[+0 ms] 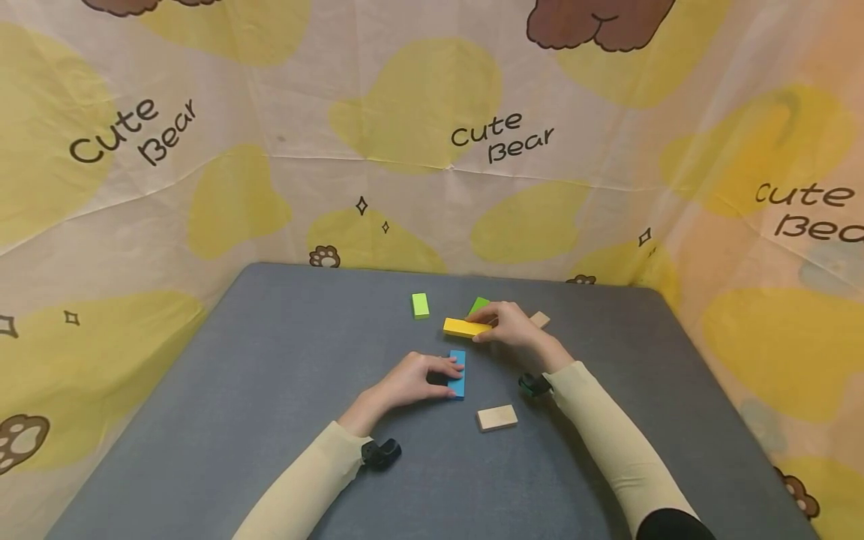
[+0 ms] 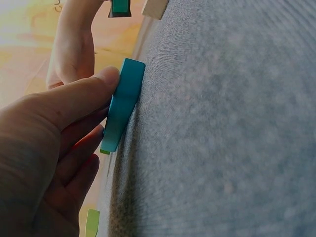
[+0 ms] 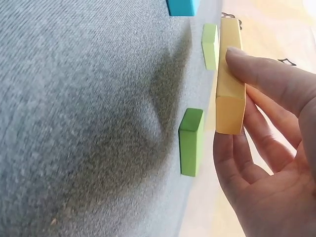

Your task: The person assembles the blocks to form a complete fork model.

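A blue block [image 1: 457,384] [image 2: 124,101] lies on the grey table, pinched between the thumb and fingers of my left hand [image 1: 408,381] [image 2: 64,118]. Beyond it, my right hand [image 1: 516,330] [image 3: 281,128] grips a yellow block [image 1: 462,328] [image 3: 230,84] between thumb and fingers; in the right wrist view that block is held off the table surface. A dark green block [image 1: 478,304] [image 3: 191,143] sits just behind the right hand, partly hidden by it in the head view.
A light green block [image 1: 421,306] [image 3: 210,47] lies at the back of the table [image 1: 304,330]. One pale wooden block [image 1: 496,418] is nearer the front; another [image 1: 540,320] shows behind the right hand. A printed cloth [image 1: 418,112] hangs behind the table.
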The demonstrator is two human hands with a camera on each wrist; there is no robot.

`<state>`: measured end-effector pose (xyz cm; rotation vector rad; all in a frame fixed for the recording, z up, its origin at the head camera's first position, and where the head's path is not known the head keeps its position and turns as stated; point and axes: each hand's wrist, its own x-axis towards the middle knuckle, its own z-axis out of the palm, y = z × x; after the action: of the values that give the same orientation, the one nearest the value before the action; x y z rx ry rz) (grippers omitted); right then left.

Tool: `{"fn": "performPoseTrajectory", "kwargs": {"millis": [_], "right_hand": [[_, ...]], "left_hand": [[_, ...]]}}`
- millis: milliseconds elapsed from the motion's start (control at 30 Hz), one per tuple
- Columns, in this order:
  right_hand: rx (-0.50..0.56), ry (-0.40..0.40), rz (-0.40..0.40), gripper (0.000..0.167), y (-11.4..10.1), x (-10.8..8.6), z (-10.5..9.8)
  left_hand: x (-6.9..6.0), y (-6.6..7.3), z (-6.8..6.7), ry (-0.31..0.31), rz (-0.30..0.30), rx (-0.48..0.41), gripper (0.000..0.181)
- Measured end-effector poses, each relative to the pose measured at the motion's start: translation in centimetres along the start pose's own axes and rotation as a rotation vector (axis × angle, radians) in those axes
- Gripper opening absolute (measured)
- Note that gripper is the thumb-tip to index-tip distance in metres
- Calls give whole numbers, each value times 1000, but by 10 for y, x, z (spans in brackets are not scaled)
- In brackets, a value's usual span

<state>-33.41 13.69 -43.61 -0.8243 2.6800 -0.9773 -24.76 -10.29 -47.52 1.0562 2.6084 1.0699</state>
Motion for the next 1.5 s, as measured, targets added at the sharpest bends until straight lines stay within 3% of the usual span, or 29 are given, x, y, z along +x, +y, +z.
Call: {"fn": "performPoseTrajectory", "kwargs": {"millis": [467, 1500], "right_hand": [[3, -24, -21, 39, -3, 6, 11], [3, -72, -24, 39, 0, -1, 20]], "left_hand": [[1, -3, 0, -3, 24, 5, 38], [0, 0, 1, -5, 7, -10, 37]]}}
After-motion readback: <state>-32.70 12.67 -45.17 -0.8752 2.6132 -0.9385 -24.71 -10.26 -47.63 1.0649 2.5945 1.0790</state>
